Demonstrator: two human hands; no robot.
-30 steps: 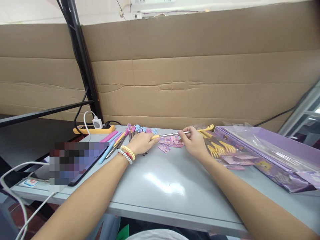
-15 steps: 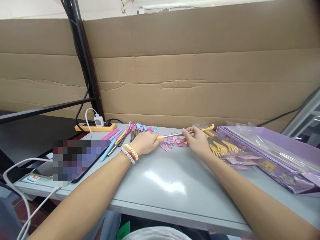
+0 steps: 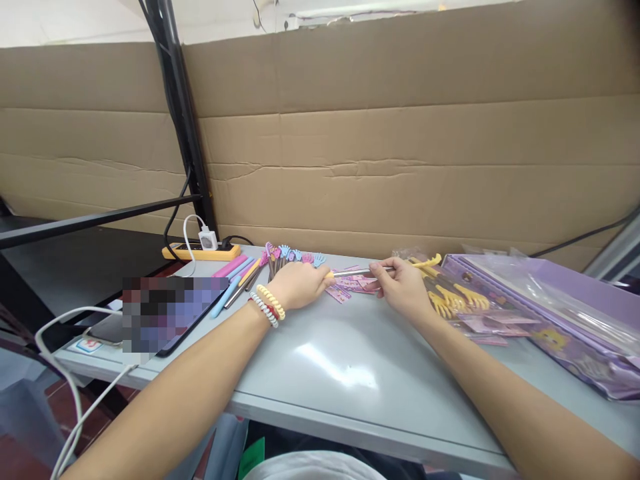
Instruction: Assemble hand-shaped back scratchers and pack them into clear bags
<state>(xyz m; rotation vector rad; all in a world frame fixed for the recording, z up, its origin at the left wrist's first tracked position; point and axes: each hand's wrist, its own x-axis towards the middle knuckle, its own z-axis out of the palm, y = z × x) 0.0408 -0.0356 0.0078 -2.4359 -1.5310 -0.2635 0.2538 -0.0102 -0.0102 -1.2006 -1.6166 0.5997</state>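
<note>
Both my hands are on a back scratcher (image 3: 353, 272) with a silver rod and yellow ends, held level over the table. My left hand (image 3: 299, 283), with coiled bands on its wrist, grips the yellow handle end. The fingers of my right hand (image 3: 403, 287) pinch the rod near the yellow claw end. Small pink printed cards (image 3: 342, 294) lie beneath the rod. Just behind my left hand are back scratchers with pink and blue hand-shaped heads (image 3: 295, 255). More yellow-clawed back scratchers (image 3: 457, 299) lie right of my right hand, partly under clear plastic.
A purple printed box (image 3: 545, 333) with clear plastic bags stands at the right. On the left are coloured handles (image 3: 227, 298), a phone (image 3: 173, 343) with a blurred screen, and a yellow power strip (image 3: 225, 254) with white cables. Cardboard (image 3: 350, 140) walls the table's back.
The view has shifted slightly, so everything sits a little further right. Both hands keep their hold on the back scratcher, with hardly any change in their pose.
</note>
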